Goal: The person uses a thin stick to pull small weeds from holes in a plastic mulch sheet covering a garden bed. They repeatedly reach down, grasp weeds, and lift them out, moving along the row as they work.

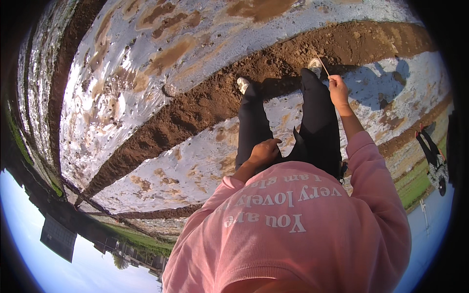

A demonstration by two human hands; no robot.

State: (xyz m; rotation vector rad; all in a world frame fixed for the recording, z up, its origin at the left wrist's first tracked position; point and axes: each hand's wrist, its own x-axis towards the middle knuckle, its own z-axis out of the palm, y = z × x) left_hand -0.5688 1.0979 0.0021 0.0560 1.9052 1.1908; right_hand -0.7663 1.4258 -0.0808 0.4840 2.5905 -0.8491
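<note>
My right hand (338, 89) is closed around one end of a thin light-coloured stick (322, 64). The stick's far end points past my right shoe (314, 65) towards the brown soil. My left hand (265, 152) rests by my left thigh, with its fingers curled and nothing visible in it; its inner side is hidden. Both feet are on or beside a furrow of loose soil (205, 102), the left shoe (243, 85) apart from the right one. I wear black trousers (318, 124) and a pink sweatshirt (293, 241) that bears writing.
Silvery plastic mulch film (205, 164) with muddy patches covers the bed under my legs. A wider film-covered bed (121, 91) lies across the furrow. Another person (436, 163) stands far off at the right. My shadow (381, 82) falls on the film. Buildings and grass edge the field.
</note>
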